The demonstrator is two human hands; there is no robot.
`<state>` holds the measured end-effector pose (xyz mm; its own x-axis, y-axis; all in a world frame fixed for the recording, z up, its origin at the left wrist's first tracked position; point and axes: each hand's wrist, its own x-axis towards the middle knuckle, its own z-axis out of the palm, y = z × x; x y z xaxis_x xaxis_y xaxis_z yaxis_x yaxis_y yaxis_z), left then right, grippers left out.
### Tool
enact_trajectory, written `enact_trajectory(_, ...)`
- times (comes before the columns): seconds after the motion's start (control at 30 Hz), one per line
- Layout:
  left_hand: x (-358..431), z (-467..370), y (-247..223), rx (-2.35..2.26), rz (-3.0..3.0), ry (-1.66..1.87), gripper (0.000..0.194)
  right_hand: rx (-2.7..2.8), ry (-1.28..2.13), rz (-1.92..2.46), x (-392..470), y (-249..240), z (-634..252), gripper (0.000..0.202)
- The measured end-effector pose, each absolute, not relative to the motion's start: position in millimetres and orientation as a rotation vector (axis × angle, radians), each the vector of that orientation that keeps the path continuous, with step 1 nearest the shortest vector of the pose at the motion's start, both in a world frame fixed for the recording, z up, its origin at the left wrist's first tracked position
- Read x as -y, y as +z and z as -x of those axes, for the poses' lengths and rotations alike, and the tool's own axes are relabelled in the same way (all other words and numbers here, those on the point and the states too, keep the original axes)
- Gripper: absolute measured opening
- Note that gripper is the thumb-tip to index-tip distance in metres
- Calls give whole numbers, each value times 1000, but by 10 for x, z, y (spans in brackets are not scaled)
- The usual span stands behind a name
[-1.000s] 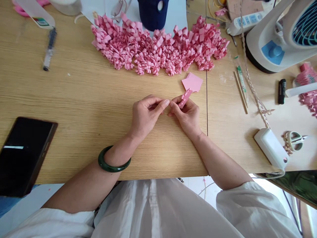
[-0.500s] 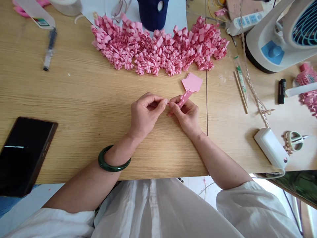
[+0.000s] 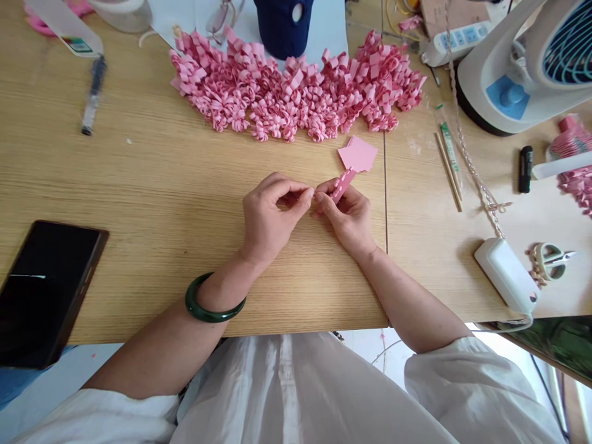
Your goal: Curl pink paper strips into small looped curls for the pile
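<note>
Pot [image 3: 283,31], navy, on a white sheet [image 3: 329,28] toward the table's [image 3: 139,203] far edge; contents out of view. Tub [image 3: 121,13], white, toward the far left corner; contents likewise. Paper loops [image 3: 296,92], pink, heaped between pot and hands. Fan [image 3: 485,74], toward the far right corner. Phone [image 3: 50,290], near left corner. Cards [image 3: 358,153], pink, just beyond the right hand [image 3: 346,213]. Strip [image 3: 343,185], pink, gripped in that hand; left hand [image 3: 272,213] pinched beside it, whether on its end cannot be told.

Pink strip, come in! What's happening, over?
Right hand holding pink strip. Left hand pinched close by, contents unclear. Pink cards just beyond, seemingly not blocking.
</note>
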<state>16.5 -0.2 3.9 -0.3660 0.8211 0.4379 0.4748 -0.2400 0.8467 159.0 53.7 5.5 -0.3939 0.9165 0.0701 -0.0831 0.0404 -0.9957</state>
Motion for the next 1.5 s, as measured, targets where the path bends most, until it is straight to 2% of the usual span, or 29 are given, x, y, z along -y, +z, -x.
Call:
enact_trajectory(0.33, 9, -162, 11, -1750, -1650, 1622, 13, 1427, 1457, 815, -534, 8, -1583, 43)
enact_trajectory(0.77, 55, -180, 21, -1933, -1840, 1416, 23, 1473, 1452, 931, -521, 53, -1582, 52)
enact_trajectory(1.23, 91, -230, -5, -1949, -2180, 1273, 34, 1431, 1396, 980, -551, 13, -1608, 43)
enact_trajectory(1.5, 37, -198, 37, -1683, -1598, 1510, 22, 1390, 1455, 934, -553, -14, -1591, 49)
